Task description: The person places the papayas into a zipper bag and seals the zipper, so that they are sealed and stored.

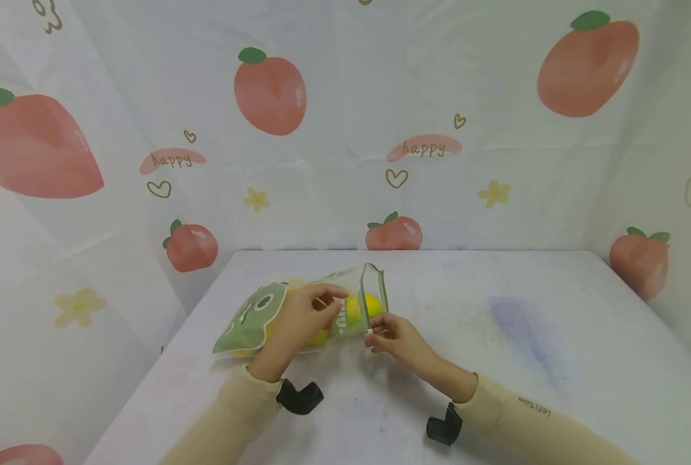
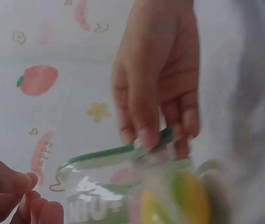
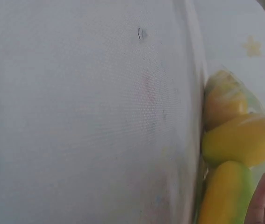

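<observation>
A clear zip bag [image 1: 345, 323] with a green cartoon print lies on the table, its mouth facing right. Inside it are several yellow fruits with green patches, shaped like mangoes [image 3: 239, 139]. My right hand [image 1: 400, 339] pinches the small white slider [image 1: 370, 332] at the near end of the bag's green-edged mouth. In the left wrist view, that same right hand [image 2: 158, 79] has thumb and fingers on the green edge. Over the bag's middle is my left hand [image 1: 310, 316], fingers loosely bent. Its fingertips [image 2: 27, 182] appear apart from the bag's edge, with nothing seen between them.
The white table [image 1: 438, 290] has a bluish stain [image 1: 522, 326] on its right side. Behind and beside it hangs a white cloth [image 1: 345, 97] printed with red fruits, hearts and flowers. A black wrist mount [image 1: 300, 397] sits at each cuff.
</observation>
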A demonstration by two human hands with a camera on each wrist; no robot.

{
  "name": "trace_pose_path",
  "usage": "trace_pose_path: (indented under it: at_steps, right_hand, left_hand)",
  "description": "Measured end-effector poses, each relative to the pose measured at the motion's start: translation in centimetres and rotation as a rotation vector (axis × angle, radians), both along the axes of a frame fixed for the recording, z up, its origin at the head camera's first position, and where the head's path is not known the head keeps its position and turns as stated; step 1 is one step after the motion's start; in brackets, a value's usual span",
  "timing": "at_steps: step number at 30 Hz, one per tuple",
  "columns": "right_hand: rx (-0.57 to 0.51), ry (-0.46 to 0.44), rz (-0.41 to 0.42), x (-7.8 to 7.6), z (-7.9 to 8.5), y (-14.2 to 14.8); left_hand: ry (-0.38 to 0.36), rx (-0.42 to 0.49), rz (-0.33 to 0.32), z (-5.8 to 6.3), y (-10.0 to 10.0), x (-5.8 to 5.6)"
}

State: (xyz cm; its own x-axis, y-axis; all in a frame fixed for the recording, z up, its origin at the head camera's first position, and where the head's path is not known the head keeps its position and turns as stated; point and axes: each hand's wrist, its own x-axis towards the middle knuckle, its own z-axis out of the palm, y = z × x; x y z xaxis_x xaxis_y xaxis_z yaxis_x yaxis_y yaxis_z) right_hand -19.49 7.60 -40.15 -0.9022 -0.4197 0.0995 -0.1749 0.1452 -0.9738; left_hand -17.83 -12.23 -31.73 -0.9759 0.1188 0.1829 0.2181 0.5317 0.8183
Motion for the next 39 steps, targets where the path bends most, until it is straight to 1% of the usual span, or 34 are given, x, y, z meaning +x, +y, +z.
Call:
trace_pose_path:
  at_steps: [2,4,7,9,11,13,14,16,17,20,22,24,27,30,35,39]
  right_hand:
    - [-0.011,0.010,0.003,0.0,0.0,-0.1]
    - [-0.016,0.014,0.001,-0.1,-0.1,-0.1]
    - [-0.014,0.013,-0.003,-0.1,-0.2,-0.1]
    - [-0.003,0.014,-0.011,-0.1,-0.3,0.0]
    - [0.006,0.022,-0.015,-0.1,-0.3,0.1]
    - [0.012,0.029,-0.016,0.0,-0.2,0.2]
    - [0.015,0.033,-0.015,0.0,-0.2,0.2]
    - [0.017,0.040,-0.011,0.0,-0.2,0.3]
    - [0.017,0.040,-0.010,0.0,-0.2,0.3]
    - [0.016,0.042,-0.006,0.0,-0.2,0.3]
    - [0.018,0.042,-0.008,0.0,-0.2,0.3]
    - [0.023,0.041,-0.012,0.0,-0.3,0.3]
    - [0.023,0.043,-0.015,0.1,-0.4,0.3]
    - [0.020,0.039,-0.018,0.1,-0.4,0.4]
    - [0.031,0.030,-0.026,0.1,-0.4,0.4]
    - [0.038,0.028,-0.036,0.1,-0.3,0.4]
  left_hand:
    - [-0.033,0.056,-0.026,-1.0,-0.3,1.0]
    - [-0.081,0.121,-0.062,-2.0,-0.5,2.0]
    - [-0.190,0.245,-0.128,-3.8,-0.5,3.3]
    - [-0.281,0.334,-0.158,-5.0,-0.3,4.1]
    - [-0.384,0.436,-0.167,-6.2,0.0,4.7]
    - [-0.473,0.548,-0.151,-7.2,0.4,5.2]
    - [-0.506,0.607,-0.138,-7.7,0.6,5.3]
    - [-0.541,0.721,-0.111,-8.6,1.0,5.5]
    - [-0.546,0.781,-0.098,-9.0,1.2,5.5]
    - [-0.525,0.936,-0.061,-9.7,1.7,5.5]
    - [-0.519,1.019,-0.032,-10.0,2.1,5.4]
    - [-0.519,1.073,0.003,-10.1,2.4,5.2]
    - [-0.525,1.122,0.048,-10.0,3.0,4.9]
    - [-0.514,1.156,0.084,-9.9,3.7,4.5]
    - [-0.502,1.181,0.145,-9.7,4.5,4.0]
    - [-0.490,1.190,0.169,-9.8,4.8,3.8]
